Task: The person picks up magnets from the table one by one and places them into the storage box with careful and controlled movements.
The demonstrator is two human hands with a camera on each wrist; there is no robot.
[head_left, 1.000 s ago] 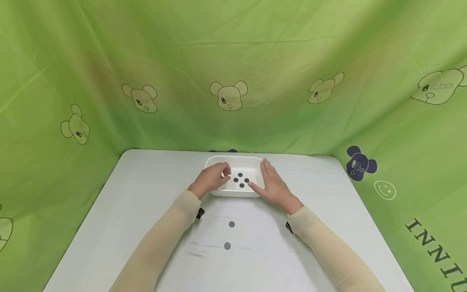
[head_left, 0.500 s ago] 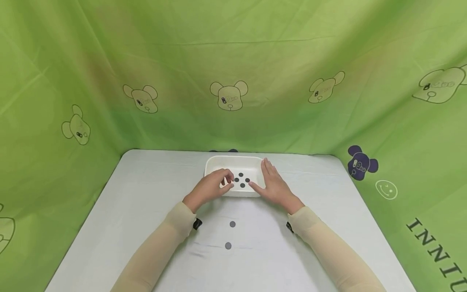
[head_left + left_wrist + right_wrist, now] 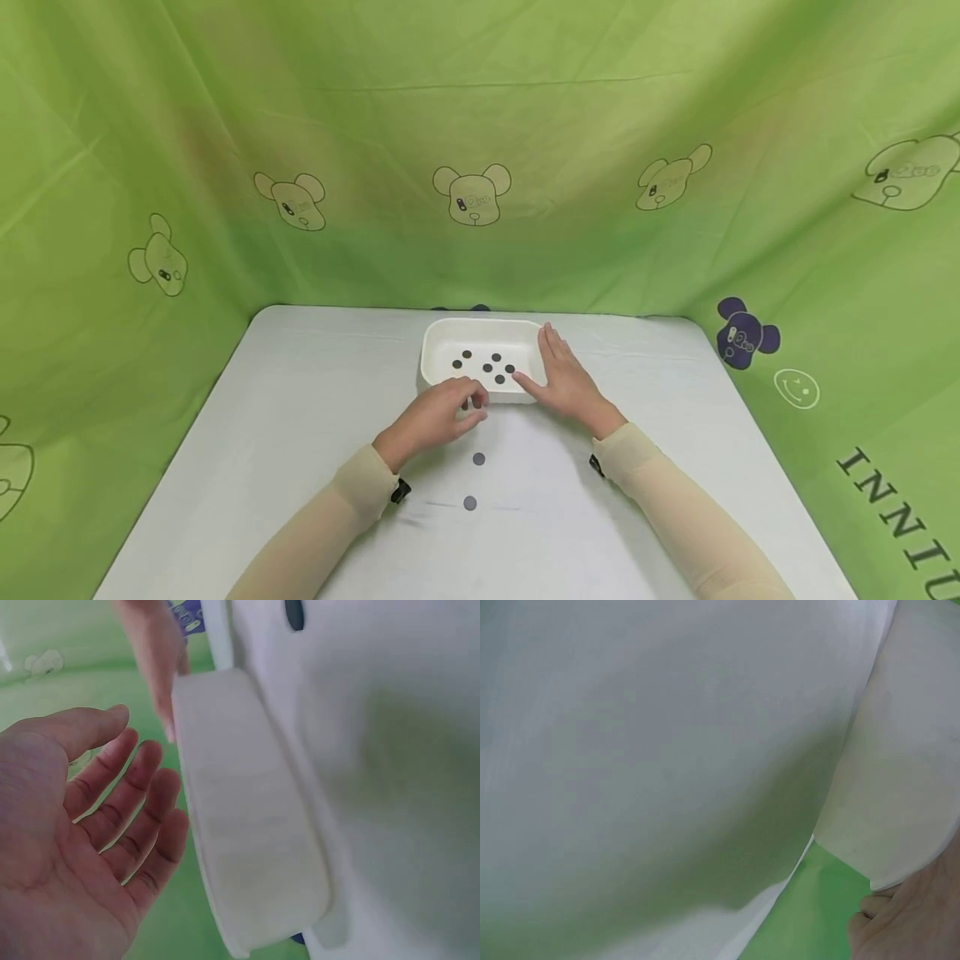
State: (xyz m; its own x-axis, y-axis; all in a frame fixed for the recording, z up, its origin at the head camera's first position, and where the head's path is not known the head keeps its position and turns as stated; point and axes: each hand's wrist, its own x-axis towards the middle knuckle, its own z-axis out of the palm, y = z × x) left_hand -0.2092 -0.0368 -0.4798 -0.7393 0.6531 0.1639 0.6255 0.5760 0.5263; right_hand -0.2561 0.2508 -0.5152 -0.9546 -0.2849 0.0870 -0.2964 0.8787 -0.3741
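Note:
A white rectangular tray (image 3: 480,332) stands near the far edge of the table, with several flat dark discs (image 3: 496,357) spread over its bottom. In front of its near wall hovers my left hand (image 3: 433,414), fingers loosely bent. The left wrist view shows the palm (image 3: 67,847) holding nothing, beside the tray's outer wall (image 3: 247,802). My right hand (image 3: 566,383) rests along the tray's right end, fingers straight on the rim and thumb over the front right corner. Only some of its fingers (image 3: 875,906) show in the right wrist view, against the tray wall (image 3: 900,757).
Two more dark discs, a farther one (image 3: 479,459) and a nearer one (image 3: 470,503), lie on the white-covered table (image 3: 555,533) between the forearms. Green cloth (image 3: 480,267) with bear prints hangs behind the table and at both sides.
My left hand has drawn back from inside the tray toward the near side, uncovering two discs at the tray's left. My right hand has kept its place.

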